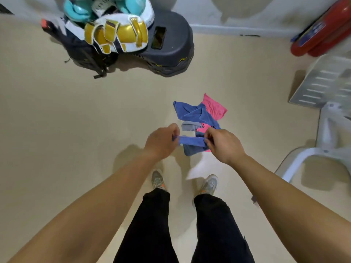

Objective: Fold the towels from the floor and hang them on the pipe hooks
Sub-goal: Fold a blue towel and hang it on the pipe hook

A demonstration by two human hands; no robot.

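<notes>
Both my hands hold a small blue towel stretched between them above the floor. My left hand pinches its left end and my right hand pinches its right end; the towel hangs folded below my fingers. Just beyond my hands a loose pile lies on the beige floor: a blue towel, a pink towel and a grey towel. No pipe or hooks are in view.
A dark plastic stool stands at the back, next to a dark bag with gold and white padded gear. A white plastic chair is at the right, a red cylinder by the wall. My shoes are below the hands.
</notes>
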